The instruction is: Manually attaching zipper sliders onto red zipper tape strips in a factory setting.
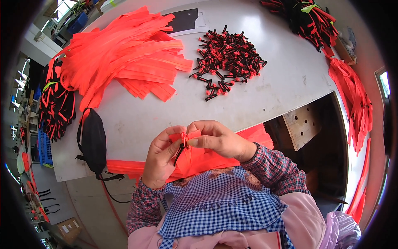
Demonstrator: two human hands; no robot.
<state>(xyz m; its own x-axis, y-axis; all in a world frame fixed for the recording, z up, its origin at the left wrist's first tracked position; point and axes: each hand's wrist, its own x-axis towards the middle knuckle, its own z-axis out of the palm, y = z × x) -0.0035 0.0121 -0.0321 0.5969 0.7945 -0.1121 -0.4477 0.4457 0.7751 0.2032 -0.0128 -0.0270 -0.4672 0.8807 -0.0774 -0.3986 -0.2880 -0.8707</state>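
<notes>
At the table's near edge, both of my hands pinch a bright orange-red fabric strip. My left hand grips it from the left with thumb and fingers. From the other side, my right hand presses it between thumb and forefinger, the two hands nearly touching. A short black tab hangs from the strip by my left fingertips. How tab and strip are joined is hidden by my fingers. Below my hands, more orange-red strips lie across my lap along the edge.
Long orange-red strips cover the table's far left. Beyond my hands sits a pile of small black-and-red tabs. A black pouch lies at the left edge, near black-and-red bundles. An open recess with a perforated wooden board is right.
</notes>
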